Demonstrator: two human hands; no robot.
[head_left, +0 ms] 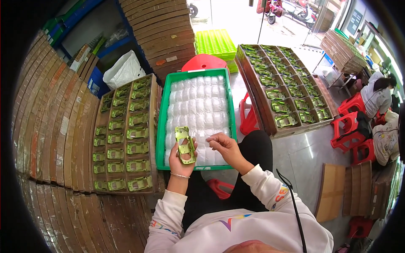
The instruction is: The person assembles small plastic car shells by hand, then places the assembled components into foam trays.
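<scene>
Green, a car-shaped shell point(186, 149) with cut-out openings sits in the left hand point(177, 165), thumb and fingers closed around its edges, over the near end of a green tray point(160, 126) filled with rows of white, rounded pieces point(197, 96). Just beside it, the right hand point(230, 148) has fingertips drawn toward the thumb; I cannot tell whether they pinch anything.

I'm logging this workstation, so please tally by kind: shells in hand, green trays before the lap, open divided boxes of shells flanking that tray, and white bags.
Car shell in left hand: 1
Green tray: 1
Open brown boxes, left box and right box: 2
White bag: 1
Total: 5
</scene>
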